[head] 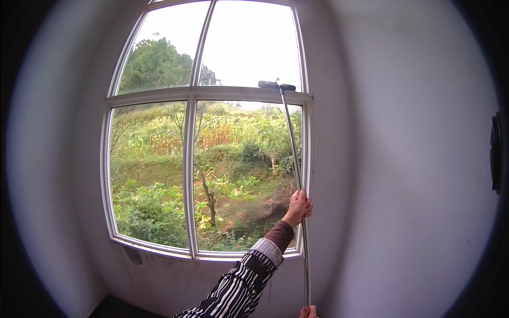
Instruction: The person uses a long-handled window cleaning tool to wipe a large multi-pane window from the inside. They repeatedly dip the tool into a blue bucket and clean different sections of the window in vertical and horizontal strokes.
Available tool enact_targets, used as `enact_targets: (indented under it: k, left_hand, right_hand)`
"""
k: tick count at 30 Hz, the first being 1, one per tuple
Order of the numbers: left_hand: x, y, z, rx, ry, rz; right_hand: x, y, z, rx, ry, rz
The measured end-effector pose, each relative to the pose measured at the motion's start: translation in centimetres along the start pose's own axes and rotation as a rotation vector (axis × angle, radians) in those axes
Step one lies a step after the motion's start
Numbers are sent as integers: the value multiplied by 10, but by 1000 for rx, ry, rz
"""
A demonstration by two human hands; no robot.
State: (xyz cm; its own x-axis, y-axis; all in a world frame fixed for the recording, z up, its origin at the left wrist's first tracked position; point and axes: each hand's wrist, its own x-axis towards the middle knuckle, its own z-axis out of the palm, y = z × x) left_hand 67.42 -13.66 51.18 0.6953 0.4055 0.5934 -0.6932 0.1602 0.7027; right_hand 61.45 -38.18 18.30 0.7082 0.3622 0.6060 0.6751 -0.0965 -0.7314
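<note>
A long metal pole [292,137] rises nearly upright in front of the right side of the window. At its top, a dark window-cleaning head [268,84], perhaps a squeegee, lies across the lower edge of the upper right pane, by the horizontal frame bar [238,93]. My left hand [300,206] grips the pole around its middle, the arm in a black-and-white striped sleeve reaching up from below. Lower on the same pole, my right hand [309,312] is closed around it, mostly cut off by the bottom of the picture.
The white window frame [191,179] holds two panes above and two below the bar. A pale wall [409,167] meets the window wall at right, with a dark object [496,153] at its far edge. A dark surface [119,308] lies at the lower left.
</note>
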Motion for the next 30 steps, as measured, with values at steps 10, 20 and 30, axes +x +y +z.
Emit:
enact_targets:
  k: [10,20,30]
  left_hand:
    - [9,-11,-6,208,131,52]
    - [-28,32,-62,363,296,138]
    - [-27,29,-72,345,423,274]
  right_hand:
    - [6,22,20,247,-185,-110]
    - [-8,79,122,776,-404,154]
    - [44,33,33,548,-455,-76]
